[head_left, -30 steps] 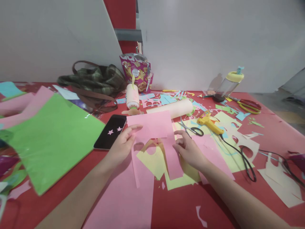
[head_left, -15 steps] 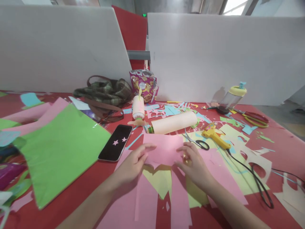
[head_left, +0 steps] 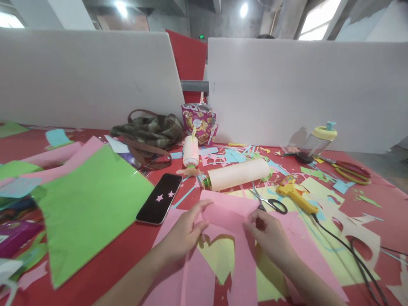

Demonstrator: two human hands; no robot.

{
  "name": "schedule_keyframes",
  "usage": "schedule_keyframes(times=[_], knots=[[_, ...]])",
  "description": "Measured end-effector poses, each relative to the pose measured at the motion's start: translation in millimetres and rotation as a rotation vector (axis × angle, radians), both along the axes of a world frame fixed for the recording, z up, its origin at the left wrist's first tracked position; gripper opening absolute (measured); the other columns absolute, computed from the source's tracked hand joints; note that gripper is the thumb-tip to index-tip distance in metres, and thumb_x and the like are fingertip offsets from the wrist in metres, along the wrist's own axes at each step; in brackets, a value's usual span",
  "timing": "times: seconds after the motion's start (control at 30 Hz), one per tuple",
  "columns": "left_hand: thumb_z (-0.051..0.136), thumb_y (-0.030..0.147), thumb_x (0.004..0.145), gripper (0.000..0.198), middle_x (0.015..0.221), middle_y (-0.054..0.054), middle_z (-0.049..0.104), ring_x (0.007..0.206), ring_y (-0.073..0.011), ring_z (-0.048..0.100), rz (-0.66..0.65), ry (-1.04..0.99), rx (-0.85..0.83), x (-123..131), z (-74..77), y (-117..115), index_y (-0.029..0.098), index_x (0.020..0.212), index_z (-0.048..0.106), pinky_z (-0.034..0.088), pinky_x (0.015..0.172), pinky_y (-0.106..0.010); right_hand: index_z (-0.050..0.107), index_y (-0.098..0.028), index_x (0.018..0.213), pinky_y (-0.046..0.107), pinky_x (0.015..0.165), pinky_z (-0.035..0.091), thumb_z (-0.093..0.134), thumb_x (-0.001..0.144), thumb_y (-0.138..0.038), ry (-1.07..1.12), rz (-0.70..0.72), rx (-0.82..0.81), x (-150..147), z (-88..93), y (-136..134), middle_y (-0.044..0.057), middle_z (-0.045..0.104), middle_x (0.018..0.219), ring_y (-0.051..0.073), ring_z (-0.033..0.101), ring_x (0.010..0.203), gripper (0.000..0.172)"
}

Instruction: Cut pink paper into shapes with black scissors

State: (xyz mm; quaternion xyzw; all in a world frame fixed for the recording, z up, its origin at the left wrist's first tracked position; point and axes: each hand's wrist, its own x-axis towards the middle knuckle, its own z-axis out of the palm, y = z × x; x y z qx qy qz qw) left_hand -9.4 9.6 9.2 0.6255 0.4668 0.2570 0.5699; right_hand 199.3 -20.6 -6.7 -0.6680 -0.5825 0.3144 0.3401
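Note:
A piece of pink paper [head_left: 226,214] is between my two hands, with a fold or bend running across it. My left hand [head_left: 186,229] grips its left edge between thumb and fingers. At the right edge, my right hand [head_left: 272,236] pinches the same paper. Beneath lie larger pink sheets [head_left: 200,280] with cut-outs, over yellow paper [head_left: 219,255]. Scissors [head_left: 270,202] with dark handles rest just beyond my right hand. A black phone [head_left: 159,199] bearing two small pink stars is left of my left hand.
A yellow glue gun [head_left: 296,195] with a black cord lies at right. Behind are a cream roll [head_left: 237,174], a small cream cylinder [head_left: 191,151], a snack bag [head_left: 200,123] and a clear bottle [head_left: 318,142]. Paper scraps surround them. A green sheet [head_left: 92,208] covers the left.
The view has tilted up, so things appear lower and further right. My right fingers have closed in on the paper's right edge, and the paper now shows a clearer bend.

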Motion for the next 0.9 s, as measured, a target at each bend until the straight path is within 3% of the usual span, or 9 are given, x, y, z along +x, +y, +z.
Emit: schedule_keyframes(times=[0.1, 0.27, 0.47, 0.53, 0.67, 0.73, 0.8, 0.9], knots=[[0.040, 0.027, 0.078, 0.039, 0.113, -0.007, 0.049, 0.058, -0.0114, 0.059, 0.032, 0.002, 0.040, -0.1, 0.7, -1.1, 0.026, 0.117, 0.039, 0.050, 0.059, -0.029, 0.049, -0.019, 0.058, 0.023, 0.048, 0.036, 0.050, 0.068, -0.025, -0.003, 0.004, -0.031, -2.1, 3.3, -1.4, -0.002, 0.049, 0.053, 0.013, 0.045, 0.049, 0.012], [0.042, 0.029, 0.077, 0.030, 0.102, -0.005, 0.058, 0.093, -0.0200, 0.053, 0.074, 0.178, 0.303, -0.4, 7.2, 0.3, 0.023, 0.105, 0.052, 0.042, 0.082, -0.033, 0.047, -0.019, 0.057, 0.023, 0.047, 0.034, 0.049, 0.069, -0.028, -0.014, 0.029, -0.072, -5.4, 9.2, -3.4, -0.003, 0.047, 0.050, 0.013, 0.044, 0.047, 0.014], [0.041, 0.030, 0.077, 0.021, 0.077, -0.001, 0.061, 0.067, -0.0148, 0.055, 0.054, 0.188, 0.311, 1.8, 11.1, -0.5, 0.021, 0.086, 0.057, 0.045, 0.064, -0.025, 0.046, -0.020, 0.059, 0.024, 0.045, 0.034, 0.048, 0.070, -0.027, -0.088, 0.063, -0.107, -3.1, 0.9, -1.4, -0.003, 0.045, 0.050, 0.013, 0.044, 0.047, 0.013], [0.040, 0.032, 0.077, 0.021, 0.068, 0.001, 0.058, 0.059, -0.0137, 0.052, 0.099, 0.226, 0.311, 2.2, 9.2, -0.6, 0.020, 0.079, 0.057, 0.045, 0.059, -0.025, 0.045, -0.021, 0.063, 0.025, 0.046, 0.036, 0.048, 0.071, -0.026, -0.136, 0.053, -0.038, -1.9, -3.5, -1.7, -0.002, 0.046, 0.054, 0.014, 0.045, 0.048, 0.010], [0.040, 0.032, 0.077, 0.021, 0.068, -0.001, 0.058, 0.060, -0.0156, 0.054, 0.209, 0.308, 0.335, -0.5, 2.1, 2.5, 0.019, 0.080, 0.056, 0.045, 0.060, -0.028, 0.040, -0.021, 0.070, 0.033, 0.061, 0.041, 0.051, 0.069, -0.023, -0.253, -0.018, 0.327, -2.9, -7.2, -6.5, 0.005, 0.047, 0.076, 0.019, 0.048, 0.068, 0.011], [0.040, 0.031, 0.077, 0.022, 0.074, -0.002, 0.061, 0.068, -0.0178, 0.056, 0.248, 0.335, 0.365, -2.7, -1.7, 4.4, 0.019, 0.088, 0.055, 0.046, 0.064, -0.030, 0.041, -0.021, 0.074, 0.034, 0.065, 0.041, 0.053, 0.068, -0.020, -0.295, 0.102, 0.367, -5.8, -5.7, -10.4, 0.007, 0.046, 0.083, 0.021, 0.047, 0.076, 0.014], [0.039, 0.029, 0.077, 0.026, 0.085, -0.004, 0.062, 0.082, -0.0195, 0.057, 0.267, 0.350, 0.408, -4.1, -4.5, 5.6, 0.019, 0.098, 0.053, 0.045, 0.072, -0.031, 0.044, -0.021, 0.076, 0.033, 0.065, 0.042, 0.057, 0.063, -0.016, -0.303, 0.326, 0.254, -9.4, -3.5, -14.0, 0.005, 0.048, 0.081, 0.021, 0.047, 0.076, 0.019], [0.039, 0.025, 0.078, 0.031, 0.100, -0.005, 0.060, 0.093, -0.0184, 0.055, 0.259, 0.358, 0.447, -4.1, -5.8, 5.6, 0.021, 0.106, 0.049, 0.042, 0.079, -0.029, 0.048, -0.021, 0.087, 0.034, 0.073, 0.041, 0.066, 0.054, -0.017, -0.329, 0.445, 0.129, -13.5, -2.6, -16.5, 0.005, 0.050, 0.090, 0.023, 0.046, 0.083, 0.038]])
